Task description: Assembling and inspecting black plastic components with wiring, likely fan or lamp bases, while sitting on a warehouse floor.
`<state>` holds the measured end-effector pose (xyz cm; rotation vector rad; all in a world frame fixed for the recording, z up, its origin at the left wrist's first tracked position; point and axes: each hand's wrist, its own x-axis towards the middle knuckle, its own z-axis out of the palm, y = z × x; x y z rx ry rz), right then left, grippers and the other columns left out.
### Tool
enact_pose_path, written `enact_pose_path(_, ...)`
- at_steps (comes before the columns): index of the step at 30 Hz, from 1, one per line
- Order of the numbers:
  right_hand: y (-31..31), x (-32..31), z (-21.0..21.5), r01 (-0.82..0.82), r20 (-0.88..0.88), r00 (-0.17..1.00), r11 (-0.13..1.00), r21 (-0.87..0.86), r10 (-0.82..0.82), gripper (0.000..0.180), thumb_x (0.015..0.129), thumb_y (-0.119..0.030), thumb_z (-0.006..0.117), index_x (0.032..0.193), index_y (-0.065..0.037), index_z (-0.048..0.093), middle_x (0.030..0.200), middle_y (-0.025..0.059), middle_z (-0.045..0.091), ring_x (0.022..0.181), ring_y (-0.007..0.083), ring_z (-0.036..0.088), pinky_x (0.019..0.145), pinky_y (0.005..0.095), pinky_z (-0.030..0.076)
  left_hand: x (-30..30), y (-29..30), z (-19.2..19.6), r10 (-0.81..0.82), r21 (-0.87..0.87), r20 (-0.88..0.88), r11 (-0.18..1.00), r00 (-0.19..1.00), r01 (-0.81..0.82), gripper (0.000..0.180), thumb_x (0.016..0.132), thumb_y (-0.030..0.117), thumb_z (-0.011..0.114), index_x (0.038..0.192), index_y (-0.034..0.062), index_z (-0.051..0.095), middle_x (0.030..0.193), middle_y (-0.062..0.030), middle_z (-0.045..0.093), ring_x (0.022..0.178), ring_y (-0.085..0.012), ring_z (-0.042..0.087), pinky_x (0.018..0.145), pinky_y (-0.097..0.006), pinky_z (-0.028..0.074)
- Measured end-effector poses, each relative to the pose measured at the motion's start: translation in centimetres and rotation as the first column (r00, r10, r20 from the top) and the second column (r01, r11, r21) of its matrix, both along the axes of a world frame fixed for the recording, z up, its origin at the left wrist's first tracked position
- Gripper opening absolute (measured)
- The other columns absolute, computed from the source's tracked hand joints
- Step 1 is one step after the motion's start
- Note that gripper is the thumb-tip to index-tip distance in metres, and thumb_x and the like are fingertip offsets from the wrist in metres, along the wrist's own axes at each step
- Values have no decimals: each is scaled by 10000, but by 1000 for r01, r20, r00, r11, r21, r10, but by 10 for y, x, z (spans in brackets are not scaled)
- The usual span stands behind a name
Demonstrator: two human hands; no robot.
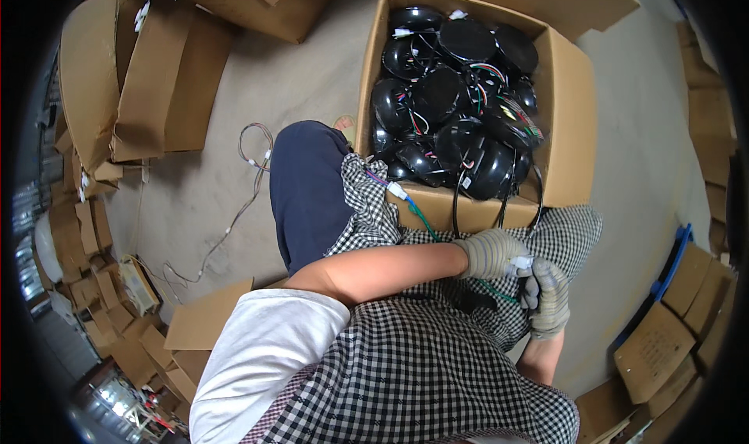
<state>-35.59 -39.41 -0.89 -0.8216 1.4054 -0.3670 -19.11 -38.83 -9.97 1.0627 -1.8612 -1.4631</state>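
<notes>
My left hand [491, 253], in a striped knit glove, reaches across my lap and is closed on a white plug connector [520, 264]. My right hand [549, 294], gloved in grey, meets it there and pinches the right side of the same connector. A green cable [424, 221] runs from another white connector [397, 190], with a purple lead behind it, at the near left side of an open carton [566, 124]. Inside the carton are several glossy black round housings [438, 93] with coloured wires and white plugs. Black cables hang over its near edge.
Open cardboard boxes [152, 93] stand at the far left. A loose cable [222, 241] with small white connectors lies across the floor on the left. Flattened cartons [654, 352] lean by a blue edge at the right. A checked apron [406, 350] covers my lap.
</notes>
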Motion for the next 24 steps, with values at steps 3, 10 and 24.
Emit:
enact_pose_path(3,0,9,5,4,-4,1000,1000,23,-4,314,903,-344,585,752,-69,572,502,-39,442,370,69,366,357,204,318,4,6,2,30,23,15,999,999,-30,199,840,304,606,896,113,605,778,-119,639,744,-333,625,665,-418,486)
enact_pose_path(10,-1,40,12,-343,-19,939,939,-30,343,400,942,-410,509,805,-45,599,536,-19,450,452,59,394,410,219,296,66,27,38,59,219,15,974,998,-61,200,893,298,540,934,110,595,849,-142,648,809,-345,631,729,-427,495)
enact_pose_path(24,25,153,-69,-794,-164,420,273,-543,893,322,942,-293,415,879,-64,632,804,169,643,763,353,615,709,455,469,162,119,51,264,182,449,908,854,-377,330,907,289,533,1152,75,588,1018,-174,648,914,-349,637,809,-397,512)
